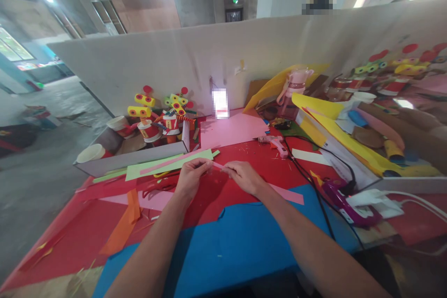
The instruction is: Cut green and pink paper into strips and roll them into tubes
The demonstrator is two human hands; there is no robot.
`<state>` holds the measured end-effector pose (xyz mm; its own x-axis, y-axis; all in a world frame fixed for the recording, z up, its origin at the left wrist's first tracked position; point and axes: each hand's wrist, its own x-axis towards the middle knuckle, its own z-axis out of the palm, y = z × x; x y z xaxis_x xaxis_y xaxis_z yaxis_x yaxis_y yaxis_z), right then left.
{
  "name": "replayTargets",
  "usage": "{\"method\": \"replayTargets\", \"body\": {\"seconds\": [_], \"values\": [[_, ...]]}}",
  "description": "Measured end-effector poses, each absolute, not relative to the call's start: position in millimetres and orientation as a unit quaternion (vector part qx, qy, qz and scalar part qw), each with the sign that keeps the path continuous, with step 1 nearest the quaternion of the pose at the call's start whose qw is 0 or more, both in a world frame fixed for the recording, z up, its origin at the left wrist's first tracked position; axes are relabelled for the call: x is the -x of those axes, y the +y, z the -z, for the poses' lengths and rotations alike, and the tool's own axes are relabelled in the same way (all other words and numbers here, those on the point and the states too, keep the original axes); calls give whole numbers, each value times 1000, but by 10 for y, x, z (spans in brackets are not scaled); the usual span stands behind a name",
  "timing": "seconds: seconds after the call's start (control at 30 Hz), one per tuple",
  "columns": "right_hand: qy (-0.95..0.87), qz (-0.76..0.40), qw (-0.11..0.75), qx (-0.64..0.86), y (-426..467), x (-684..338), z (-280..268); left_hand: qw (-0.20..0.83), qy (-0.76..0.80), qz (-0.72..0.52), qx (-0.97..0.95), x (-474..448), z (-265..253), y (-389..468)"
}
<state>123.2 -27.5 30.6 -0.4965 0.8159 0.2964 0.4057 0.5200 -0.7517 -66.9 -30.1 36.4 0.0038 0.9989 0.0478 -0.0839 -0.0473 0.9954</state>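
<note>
A narrow pink paper strip is stretched between my two hands above the red-covered table. My left hand pinches its left end between thumb and fingers. At the other end, my right hand grips the strip, with its fingers closed. Behind my left hand lie a green paper sheet and scissors with yellow handles, partly hidden. A pink glue gun rests beyond my right hand. Below my forearms spreads a large blue sheet.
An open box at left holds paper-cup figures. Another box with coloured paper stands at right, beside a purple power strip and black cables. Orange paper lies front left. A white partition closes off the back.
</note>
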Motion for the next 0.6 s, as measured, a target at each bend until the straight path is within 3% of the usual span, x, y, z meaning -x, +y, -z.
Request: {"method": "replayTargets", "body": {"seconds": [0.4, 0.6], "values": [[-768, -370, 354, 384, -300, -1240, -321, 485, 466, -513, -533, 588, -361, -352], [-773, -323, 361, 409, -293, -1168, -307, 466, 481, -510, -540, 483, -350, -379]]}}
